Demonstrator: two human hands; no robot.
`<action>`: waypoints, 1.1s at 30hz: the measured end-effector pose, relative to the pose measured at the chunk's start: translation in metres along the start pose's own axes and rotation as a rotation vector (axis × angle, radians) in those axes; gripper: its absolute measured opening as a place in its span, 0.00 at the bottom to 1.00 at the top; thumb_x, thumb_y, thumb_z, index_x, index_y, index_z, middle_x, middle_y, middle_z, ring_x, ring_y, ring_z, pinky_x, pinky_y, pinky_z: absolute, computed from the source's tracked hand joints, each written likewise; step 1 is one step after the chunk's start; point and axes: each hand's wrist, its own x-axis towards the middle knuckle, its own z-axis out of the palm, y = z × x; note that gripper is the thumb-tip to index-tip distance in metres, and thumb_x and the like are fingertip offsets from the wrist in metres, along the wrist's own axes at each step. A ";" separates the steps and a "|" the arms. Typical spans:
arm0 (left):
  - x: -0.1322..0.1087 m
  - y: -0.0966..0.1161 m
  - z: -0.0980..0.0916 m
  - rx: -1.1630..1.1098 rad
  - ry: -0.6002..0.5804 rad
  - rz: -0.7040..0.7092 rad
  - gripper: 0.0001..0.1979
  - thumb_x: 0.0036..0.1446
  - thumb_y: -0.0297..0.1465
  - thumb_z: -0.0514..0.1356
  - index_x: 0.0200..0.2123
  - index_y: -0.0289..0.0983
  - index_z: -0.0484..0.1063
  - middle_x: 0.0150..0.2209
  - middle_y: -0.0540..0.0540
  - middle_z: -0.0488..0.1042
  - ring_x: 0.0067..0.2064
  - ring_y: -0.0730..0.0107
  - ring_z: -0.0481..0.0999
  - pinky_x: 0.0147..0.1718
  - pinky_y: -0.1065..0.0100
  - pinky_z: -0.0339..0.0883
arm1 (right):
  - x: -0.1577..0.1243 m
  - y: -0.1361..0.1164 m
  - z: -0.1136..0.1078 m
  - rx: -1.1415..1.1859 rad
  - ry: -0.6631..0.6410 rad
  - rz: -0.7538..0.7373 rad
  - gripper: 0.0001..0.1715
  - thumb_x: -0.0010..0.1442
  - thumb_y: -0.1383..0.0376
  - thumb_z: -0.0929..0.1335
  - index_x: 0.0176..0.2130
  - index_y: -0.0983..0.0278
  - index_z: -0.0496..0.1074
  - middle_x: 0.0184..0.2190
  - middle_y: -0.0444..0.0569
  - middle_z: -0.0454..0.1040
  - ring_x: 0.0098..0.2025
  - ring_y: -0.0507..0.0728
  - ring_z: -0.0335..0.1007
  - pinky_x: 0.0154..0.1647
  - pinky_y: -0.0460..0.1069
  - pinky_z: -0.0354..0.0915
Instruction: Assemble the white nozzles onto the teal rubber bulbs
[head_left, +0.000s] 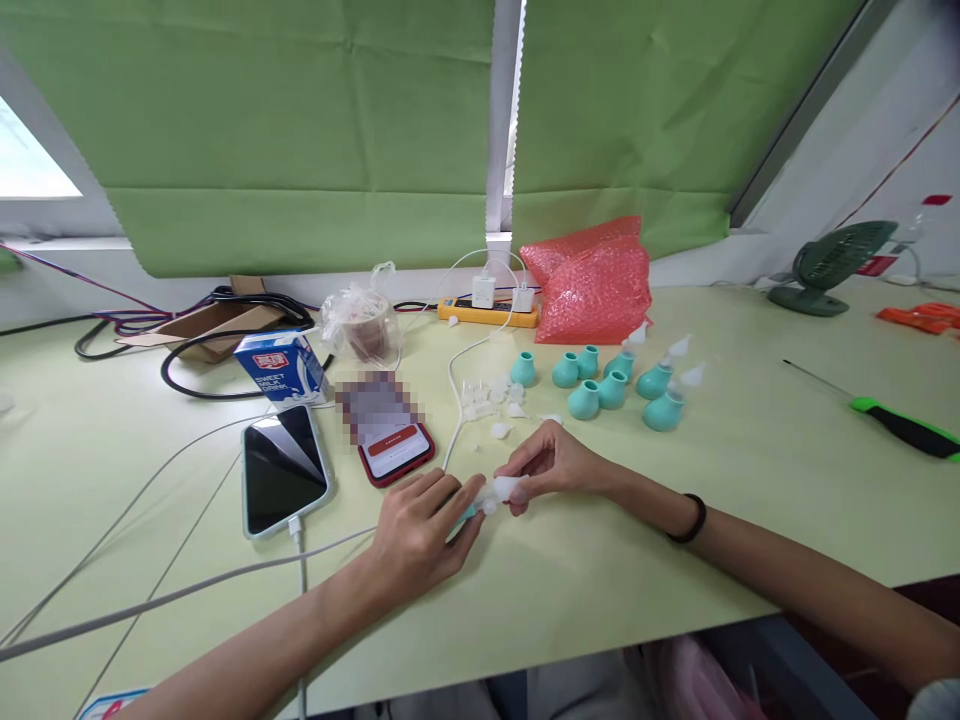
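Note:
Near the front of the table, my left hand [424,525] is closed around a teal rubber bulb [468,514], most of it hidden by the fingers. A clear plastic connector sticks out of the bulb toward the right. My right hand [551,465] pinches a white tapered nozzle tip [508,487] that meets the connector. Beyond the hands lie loose white tips [501,430] and a cluster of clear plastic connectors [480,398]. Several open teal bulbs [583,400] stand to the right of these. Three more bulbs [663,410] there carry white tips.
To the left are a phone on a cable [287,470], a red-cased phone [394,440] and a milk carton [281,367]. At the back are a power strip [457,312] and a red bubble-wrap bag [592,285]. A screwdriver [892,420] and small fan [832,265] are at right.

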 end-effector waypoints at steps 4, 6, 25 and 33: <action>-0.001 0.001 0.002 -0.048 0.016 -0.016 0.11 0.49 0.26 0.57 0.39 0.31 0.67 0.21 0.47 0.69 0.22 0.72 0.64 0.19 0.71 0.58 | 0.000 -0.001 0.005 0.023 -0.005 -0.006 0.12 0.42 0.69 0.71 0.32 0.68 0.75 0.24 0.49 0.75 0.25 0.52 0.72 0.28 0.48 0.70; -0.001 0.002 0.002 -0.089 0.024 -0.029 0.12 0.49 0.26 0.57 0.39 0.31 0.67 0.21 0.47 0.69 0.21 0.73 0.64 0.19 0.71 0.58 | -0.001 -0.002 0.009 0.034 0.004 -0.023 0.11 0.42 0.69 0.72 0.31 0.68 0.75 0.25 0.49 0.75 0.25 0.52 0.71 0.28 0.48 0.69; 0.001 0.005 -0.009 -0.262 -0.122 -0.109 0.17 0.53 0.23 0.48 0.48 0.33 0.58 0.43 0.39 0.68 0.44 0.64 0.68 0.39 0.64 0.65 | 0.022 -0.107 -0.084 -1.216 1.144 -0.658 0.16 0.55 0.61 0.62 0.20 0.63 0.70 0.16 0.44 0.63 0.21 0.50 0.58 0.23 0.46 0.54; 0.004 0.006 -0.008 -0.268 -0.168 -0.112 0.14 0.54 0.24 0.48 0.45 0.33 0.60 0.40 0.40 0.69 0.41 0.65 0.69 0.37 0.65 0.66 | 0.054 -0.079 -0.123 -1.637 0.956 0.134 0.16 0.54 0.62 0.59 0.24 0.67 0.70 0.25 0.53 0.72 0.29 0.56 0.65 0.23 0.46 0.52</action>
